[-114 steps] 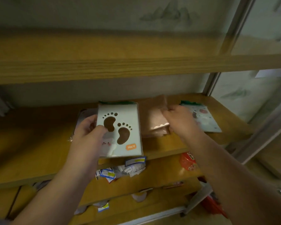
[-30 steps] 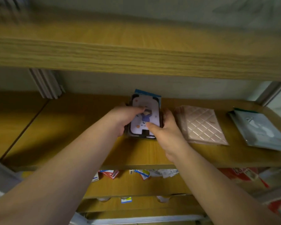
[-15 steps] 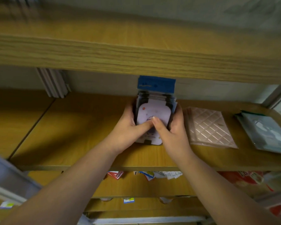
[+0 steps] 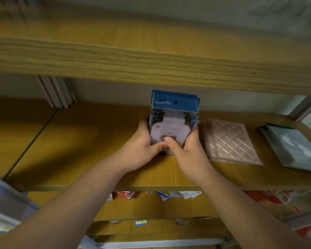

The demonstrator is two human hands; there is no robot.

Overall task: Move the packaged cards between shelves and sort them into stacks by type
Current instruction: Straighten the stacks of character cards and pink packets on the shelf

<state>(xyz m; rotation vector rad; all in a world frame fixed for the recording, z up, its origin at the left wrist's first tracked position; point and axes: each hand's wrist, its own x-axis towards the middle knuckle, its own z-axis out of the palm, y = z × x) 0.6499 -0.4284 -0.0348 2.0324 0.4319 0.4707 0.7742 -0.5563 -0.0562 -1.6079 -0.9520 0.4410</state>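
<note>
A stack of packaged cards with blue headers [image 4: 174, 112] stands upright on its lower edge on the middle wooden shelf [image 4: 79, 141]. My left hand [image 4: 138, 148] grips its left side and my right hand [image 4: 188, 150] grips its right side, both thumbs on the front card. To the right lies a flat stack of pink quilted-pattern packs [image 4: 230, 142], and further right a stack of grey-green footprint packs [image 4: 294, 148].
An upper wooden shelf [image 4: 151, 60] overhangs close above the held stack. A grey ribbed upright [image 4: 56, 92] stands at the back left. On the lower shelf [image 4: 151, 207] lie several small loose packets [image 4: 165, 194] and a red package [image 4: 273, 200].
The footprint card held earlier now lies at the right. Both hands have raised the blue-header stack from lying flat to standing upright and squared it between them.
</note>
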